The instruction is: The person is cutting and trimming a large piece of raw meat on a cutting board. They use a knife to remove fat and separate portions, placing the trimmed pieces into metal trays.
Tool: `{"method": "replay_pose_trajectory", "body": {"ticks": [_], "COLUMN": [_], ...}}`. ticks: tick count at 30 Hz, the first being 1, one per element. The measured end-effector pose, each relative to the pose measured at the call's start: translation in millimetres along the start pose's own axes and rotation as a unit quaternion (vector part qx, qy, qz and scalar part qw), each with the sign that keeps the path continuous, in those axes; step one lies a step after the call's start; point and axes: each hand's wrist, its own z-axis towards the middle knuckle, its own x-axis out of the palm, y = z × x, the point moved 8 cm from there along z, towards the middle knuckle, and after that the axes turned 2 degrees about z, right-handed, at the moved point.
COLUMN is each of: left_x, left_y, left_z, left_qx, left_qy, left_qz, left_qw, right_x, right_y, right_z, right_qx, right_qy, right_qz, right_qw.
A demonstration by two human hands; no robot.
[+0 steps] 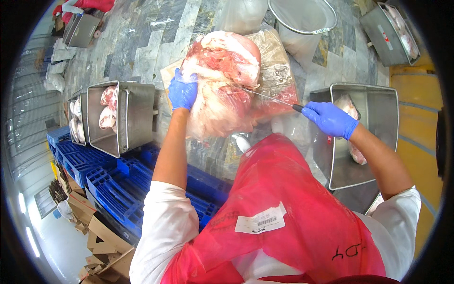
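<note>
Large pale-pink and red raw meat pieces (222, 59) lie on a plastic-covered cardboard sheet or box (279, 61) in front of me. My left hand (183, 91), in a blue glove, is closed on the left edge of the meat. In my right hand (331, 119), also gloved in blue, is the dark handle of a long, thin-bladed knife (274, 99). Its blade points left, and the tip reaches the cut face of the meat, where its very end is hard to make out.
Steel bins (137, 113) holding meat stand at left, and another steel bin (390, 137) is under my right forearm. Blue pallets (118, 189) and cardboard (101, 232) lie lower left. A rimmed clear-bagged container (302, 35) stands beyond the meat. At far right sits one more bin (388, 40).
</note>
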Motion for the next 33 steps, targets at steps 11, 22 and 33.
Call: {"method": "replay_pose_trajectory", "body": {"ticks": [11, 22, 33], "left_x": [-18, -18, -29], "left_y": [-28, -19, -83], "left_z": [-23, -8, -24], "left_qx": [-0.097, -0.033, 0.284], "left_qy": [-0.009, -0.017, -0.116], "left_qz": [0.037, -0.013, 0.098], "left_qw": [0.995, 0.999, 0.947], "right_x": [25, 154, 146], "right_y": [16, -109, -103], "right_z": [12, 98, 88], "right_qx": [0.107, -0.011, -0.014], "right_qy": [-0.044, -0.264, -0.243], "right_qz": [-0.122, -0.028, 0.021], "right_qw": [0.986, 0.964, 0.970]}}
